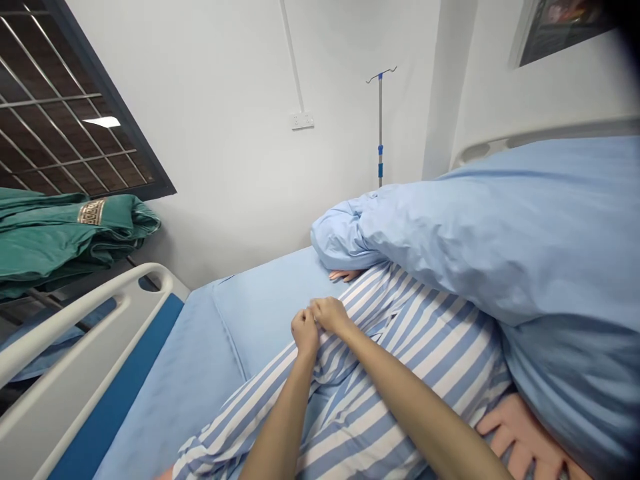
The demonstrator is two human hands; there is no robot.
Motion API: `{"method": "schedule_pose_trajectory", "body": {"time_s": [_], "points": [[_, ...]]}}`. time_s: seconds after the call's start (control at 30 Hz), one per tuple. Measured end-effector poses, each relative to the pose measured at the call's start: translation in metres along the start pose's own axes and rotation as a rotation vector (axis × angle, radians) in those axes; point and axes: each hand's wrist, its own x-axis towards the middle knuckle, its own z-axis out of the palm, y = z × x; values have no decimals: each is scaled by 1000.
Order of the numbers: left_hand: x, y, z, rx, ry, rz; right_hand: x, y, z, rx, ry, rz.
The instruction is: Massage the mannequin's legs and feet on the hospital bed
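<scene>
Side by side, both of my hands are closed at the upper edge of the blue-and-white striped trousers [440, 347]. My left hand [305, 330] makes a fist with its fingers pinched on the trouser cloth. Almost touching it, my right hand [330, 315] grips the same cloth just to the right. The trousers are on a lying figure, a person or a manikin, whose legs reach toward the lower left. One of the figure's hands [525, 433] lies spread at the lower right. Fingers of its other hand [345, 275] show from under a light blue quilt [480, 227].
A light blue sheet [280, 287] covers the bed. A bed end board [125, 327] stands at left, and another headboard [480, 153] at right. Behind are an IV pole [380, 120] and a wall socket [302, 121]. Green curtain cloth [70, 233] lies at left below a barred window [65, 100].
</scene>
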Motion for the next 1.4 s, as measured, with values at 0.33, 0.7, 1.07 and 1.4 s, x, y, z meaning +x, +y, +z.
{"method": "schedule_pose_trajectory", "body": {"time_s": [0.33, 0.7, 1.07, 1.4], "points": [[-14, 9, -47, -13, -213, -48, 4, 12, 2, 82, 38, 94], [-105, -25, -261, 337, -290, -166, -4, -5, -6, -210, -213, 16], [-143, -50, -278, 1016, -161, 54, -106, -104, 25, -29, -409, -187], [-145, -38, -279, 1153, -312, -65, -197, -226, 76, 373, -356, -88]]}}
